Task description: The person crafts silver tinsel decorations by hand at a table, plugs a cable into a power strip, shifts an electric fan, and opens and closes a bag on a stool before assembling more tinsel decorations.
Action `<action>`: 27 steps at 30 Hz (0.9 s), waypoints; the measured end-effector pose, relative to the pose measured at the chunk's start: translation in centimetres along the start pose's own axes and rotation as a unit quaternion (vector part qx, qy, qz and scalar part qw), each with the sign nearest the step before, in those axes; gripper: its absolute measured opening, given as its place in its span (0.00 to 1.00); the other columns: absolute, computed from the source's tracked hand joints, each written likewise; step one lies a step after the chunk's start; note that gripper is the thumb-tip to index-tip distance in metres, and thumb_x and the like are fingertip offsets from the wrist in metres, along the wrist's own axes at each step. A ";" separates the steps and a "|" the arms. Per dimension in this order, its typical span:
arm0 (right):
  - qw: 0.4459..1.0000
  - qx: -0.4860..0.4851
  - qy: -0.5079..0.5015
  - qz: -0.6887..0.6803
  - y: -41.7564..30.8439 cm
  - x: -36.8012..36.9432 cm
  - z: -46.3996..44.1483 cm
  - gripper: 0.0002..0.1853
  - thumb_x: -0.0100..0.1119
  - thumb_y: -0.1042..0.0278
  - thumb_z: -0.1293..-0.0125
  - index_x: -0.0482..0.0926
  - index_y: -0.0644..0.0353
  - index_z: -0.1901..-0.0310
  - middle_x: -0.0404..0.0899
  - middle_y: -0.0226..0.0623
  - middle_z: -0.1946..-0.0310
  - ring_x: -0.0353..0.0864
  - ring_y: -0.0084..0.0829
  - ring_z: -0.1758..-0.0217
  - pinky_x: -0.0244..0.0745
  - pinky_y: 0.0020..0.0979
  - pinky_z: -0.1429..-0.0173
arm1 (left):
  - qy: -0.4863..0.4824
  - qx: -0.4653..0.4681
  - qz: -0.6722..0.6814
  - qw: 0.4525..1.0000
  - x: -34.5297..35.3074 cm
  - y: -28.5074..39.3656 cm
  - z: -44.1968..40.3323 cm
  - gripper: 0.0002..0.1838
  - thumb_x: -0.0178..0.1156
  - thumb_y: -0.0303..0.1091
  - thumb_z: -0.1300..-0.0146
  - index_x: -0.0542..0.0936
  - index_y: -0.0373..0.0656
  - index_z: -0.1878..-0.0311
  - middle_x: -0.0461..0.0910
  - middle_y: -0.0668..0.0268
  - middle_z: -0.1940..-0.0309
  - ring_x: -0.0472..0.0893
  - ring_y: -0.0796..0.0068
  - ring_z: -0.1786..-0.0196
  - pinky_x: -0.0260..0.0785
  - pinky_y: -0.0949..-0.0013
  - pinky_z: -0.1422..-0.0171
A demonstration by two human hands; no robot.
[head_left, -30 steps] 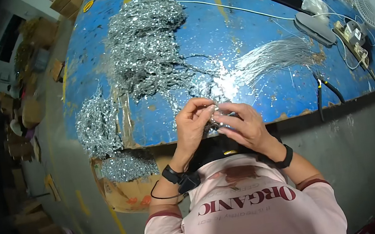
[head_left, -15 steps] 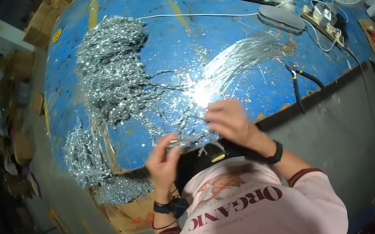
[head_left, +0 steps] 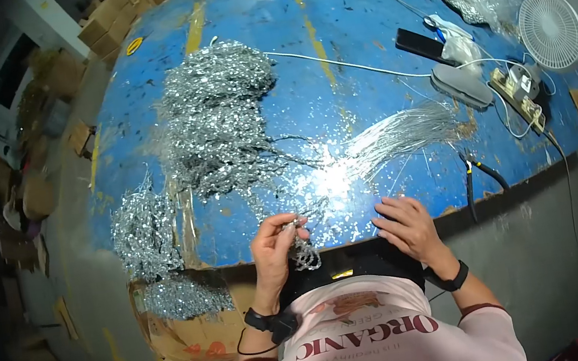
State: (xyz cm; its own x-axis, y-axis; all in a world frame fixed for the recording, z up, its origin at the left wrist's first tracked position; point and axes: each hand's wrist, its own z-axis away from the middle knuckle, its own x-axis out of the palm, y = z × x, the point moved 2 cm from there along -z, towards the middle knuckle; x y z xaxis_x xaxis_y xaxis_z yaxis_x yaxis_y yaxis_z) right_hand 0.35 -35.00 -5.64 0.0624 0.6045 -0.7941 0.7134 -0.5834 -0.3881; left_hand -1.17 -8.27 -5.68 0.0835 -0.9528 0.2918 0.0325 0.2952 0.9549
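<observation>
My left hand is closed, thumb against fingers, on a small looped strand of silver tinsel that hangs over the table's front edge. My right hand lies at the same edge with its fingers stretched out and nothing visible in it. Silver flakes and a bright glare spot cover the blue tabletop just beyond both hands. Past the right hand, a bundle of thin silver wires lies on the table. A large heap of silver tinsel is at the left, with loose strands trailing toward the glare.
More tinsel hangs at the table's left corner, above a cardboard box holding tinsel. Black-handled pliers lie at the right edge. Beyond are a grey case, a power strip, a white fan and a white cable.
My hands have moved apart. The left now holds the small tinsel loop, while the right has drawn back to the table edge with fingers extended. The view has shifted, showing more of the table's far side.
</observation>
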 end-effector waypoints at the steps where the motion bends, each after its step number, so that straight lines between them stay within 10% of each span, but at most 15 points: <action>1: 1.000 0.000 -0.004 -0.003 -0.1 0.0 0.4 0.15 0.64 0.68 0.45 0.80 0.56 0.54 0.76 0.36 0.48 0.73 0.36 0.41 0.65 0.37 0.40 | 0.005 -0.003 0.004 1.000 0.0 -0.3 -0.1 0.09 0.52 0.24 0.34 0.75 0.36 0.52 0.81 0.59 0.58 0.80 0.79 0.62 0.72 0.76 0.54; 20: 0.985 0.091 0.124 -0.075 -2.1 0.3 -1.5 0.07 0.63 0.75 0.47 0.75 0.57 0.68 0.78 0.32 0.65 0.77 0.34 0.61 0.64 0.38 0.50 | 0.005 -0.048 0.009 0.999 2.1 -0.3 -0.3 0.09 0.52 0.25 0.34 0.75 0.35 0.52 0.79 0.62 0.59 0.79 0.78 0.58 0.69 0.76 0.49; 23: 0.951 0.160 0.162 -0.209 -2.5 1.1 -3.8 0.06 0.63 0.75 0.46 0.76 0.58 0.68 0.79 0.34 0.67 0.77 0.34 0.61 0.66 0.33 0.52 | -0.039 0.067 -0.082 0.994 3.7 -0.7 -1.0 0.09 0.54 0.25 0.35 0.77 0.35 0.54 0.76 0.64 0.59 0.75 0.79 0.57 0.66 0.76 0.49; 27: 0.929 0.175 0.187 -0.267 -3.0 2.6 -4.6 0.05 0.63 0.78 0.46 0.77 0.60 0.68 0.79 0.34 0.67 0.77 0.34 0.61 0.70 0.31 0.55 | -0.035 -0.047 0.013 0.998 4.5 -0.6 -0.9 0.09 0.55 0.26 0.36 0.77 0.35 0.53 0.77 0.66 0.60 0.76 0.79 0.58 0.68 0.76 0.49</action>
State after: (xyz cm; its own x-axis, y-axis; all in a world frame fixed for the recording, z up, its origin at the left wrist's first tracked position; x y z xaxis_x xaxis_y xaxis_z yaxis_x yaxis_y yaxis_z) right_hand 1.62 -29.18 -4.39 0.0497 0.9666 -0.2516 0.4460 -0.2468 -0.8603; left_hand 0.05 -12.65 -5.02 0.0163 -0.9462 0.3233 0.1256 0.3227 0.9381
